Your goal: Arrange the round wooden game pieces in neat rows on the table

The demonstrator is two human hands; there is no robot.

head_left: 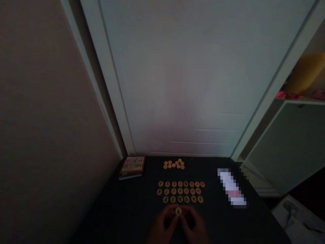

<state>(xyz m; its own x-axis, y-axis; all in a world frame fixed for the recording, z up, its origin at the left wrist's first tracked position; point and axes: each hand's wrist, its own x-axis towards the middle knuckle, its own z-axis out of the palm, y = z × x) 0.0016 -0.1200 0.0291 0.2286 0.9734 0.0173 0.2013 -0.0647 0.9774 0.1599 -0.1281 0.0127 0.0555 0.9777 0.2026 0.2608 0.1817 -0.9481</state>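
Near the front of the dark table, my left hand (164, 223) and my right hand (192, 223) meet fingertip to fingertip. Pinched between them is a round xiangqi piece (178, 211), its dark character facing me. Just beyond my fingers lie rows of xiangqi pieces (180, 191), face up, some with red characters and some with dark ones. Farther back, several pale wooden discs (174, 165) sit in a loose cluster, with no characters that I can make out. The light is dim, so the single characters are hard to read.
A printed box (132, 167) stands at the table's (127, 206) back left corner. On the right lies a pixelated, whitish oblong thing (231, 187). A white panelled door (193, 84) rises behind the table, a wall (50, 122) is at left, and shelving (299, 135) at right.
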